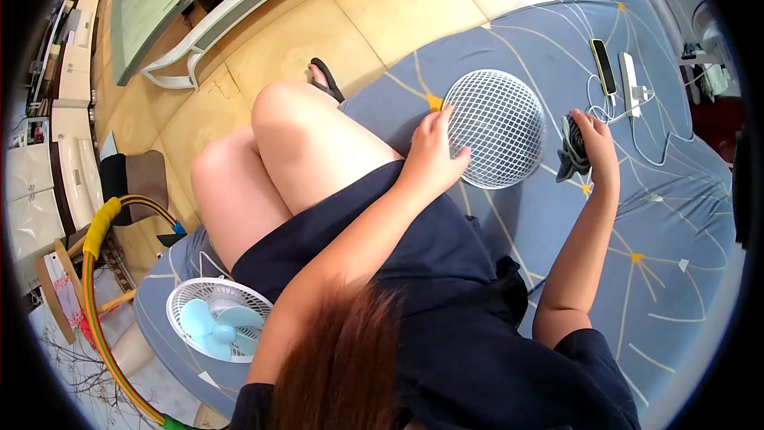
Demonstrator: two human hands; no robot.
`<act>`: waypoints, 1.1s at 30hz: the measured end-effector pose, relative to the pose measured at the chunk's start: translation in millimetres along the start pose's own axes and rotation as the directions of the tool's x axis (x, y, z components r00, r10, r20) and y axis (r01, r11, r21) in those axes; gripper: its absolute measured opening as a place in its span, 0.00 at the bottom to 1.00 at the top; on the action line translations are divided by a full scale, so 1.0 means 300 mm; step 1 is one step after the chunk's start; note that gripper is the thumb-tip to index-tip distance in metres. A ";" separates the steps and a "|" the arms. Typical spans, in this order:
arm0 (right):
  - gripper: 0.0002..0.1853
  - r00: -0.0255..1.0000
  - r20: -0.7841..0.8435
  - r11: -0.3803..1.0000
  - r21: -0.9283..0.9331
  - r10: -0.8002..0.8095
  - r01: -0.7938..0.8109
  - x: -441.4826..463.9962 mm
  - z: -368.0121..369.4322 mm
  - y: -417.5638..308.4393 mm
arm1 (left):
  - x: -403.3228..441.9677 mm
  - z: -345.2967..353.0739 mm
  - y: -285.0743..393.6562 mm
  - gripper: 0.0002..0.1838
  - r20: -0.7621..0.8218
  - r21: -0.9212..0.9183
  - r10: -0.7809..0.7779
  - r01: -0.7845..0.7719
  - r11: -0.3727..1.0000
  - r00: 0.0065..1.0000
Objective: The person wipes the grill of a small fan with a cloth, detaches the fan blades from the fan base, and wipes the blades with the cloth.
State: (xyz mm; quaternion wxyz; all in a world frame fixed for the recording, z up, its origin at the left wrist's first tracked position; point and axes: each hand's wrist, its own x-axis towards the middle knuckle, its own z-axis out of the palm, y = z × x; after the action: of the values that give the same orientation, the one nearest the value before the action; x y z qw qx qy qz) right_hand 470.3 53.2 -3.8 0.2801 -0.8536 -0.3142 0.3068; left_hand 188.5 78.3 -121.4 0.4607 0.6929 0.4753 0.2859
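My left hand (432,151) grips the near left rim of a round white mesh fan grille (497,129), fingers at the edge and thumb over the mesh. The grille is held tilted above the blue patterned cover. To its right, my right hand (597,139) is closed around a crumpled dark grey cloth (572,151), apart from the grille. The small white fan (220,320) lies beside my hip at lower left, its light blue blades uncovered.
A phone (604,67) on a cable and a white power strip (629,84) lie on the blue cover (676,215) at upper right. A striped hoop (90,291) stands at left. A glass-topped table (171,4) is beyond my knees.
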 end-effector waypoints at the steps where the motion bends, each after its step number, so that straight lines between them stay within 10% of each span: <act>1: 0.25 1.000 -0.018 1.000 -0.020 -0.010 0.010 -0.009 -0.005 -0.020 | -0.002 -0.002 -0.014 0.38 -0.010 -0.015 0.022 -0.022 1.000 1.000; 5: 0.21 0.962 -0.130 0.962 0.104 -0.238 0.252 0.005 -0.001 -0.062 | -0.008 -0.012 -0.022 0.33 0.011 -0.127 -0.044 0.045 0.991 0.999; 8: 0.13 0.711 -0.394 0.767 0.023 -0.583 0.642 -0.024 0.054 -0.131 | -0.012 -0.007 -0.023 0.31 -0.004 -0.109 -0.028 0.027 0.994 1.000; 11: 0.10 0.706 -0.304 0.723 0.075 -0.639 0.687 -0.054 0.120 -0.121 | -0.016 -0.005 -0.025 0.29 -0.019 -0.088 -0.004 0.003 0.996 1.000; 16: 0.05 0.696 0.361 0.724 -0.078 -0.620 0.686 -0.136 0.189 -0.087 | -0.020 -0.016 -0.016 0.28 -0.008 -0.102 -0.022 0.021 0.995 1.000; 21: 0.04 0.780 0.347 0.794 -0.140 -0.520 0.592 -0.172 0.168 -0.168 | -0.022 -0.009 -0.035 0.27 0.006 -0.029 -0.020 0.021 0.999 1.000; 28: 0.07 0.531 0.111 0.541 0.089 -0.840 0.837 -0.324 0.264 -0.403 | -0.115 -0.120 0.056 0.13 -0.130 -0.196 -0.014 -0.011 0.980 0.991; 33: 0.09 0.305 0.298 0.410 0.409 -0.905 0.815 -0.511 0.582 -0.495 | -0.395 -0.547 0.301 0.11 0.108 0.016 -0.021 0.019 1.000 0.994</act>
State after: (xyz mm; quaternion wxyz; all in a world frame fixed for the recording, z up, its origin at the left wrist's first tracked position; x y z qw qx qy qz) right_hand 199.7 90.3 34.7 0.3893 -0.4160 -0.7505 0.3348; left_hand 41.7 18.1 33.3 0.4834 0.7059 0.4587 0.2401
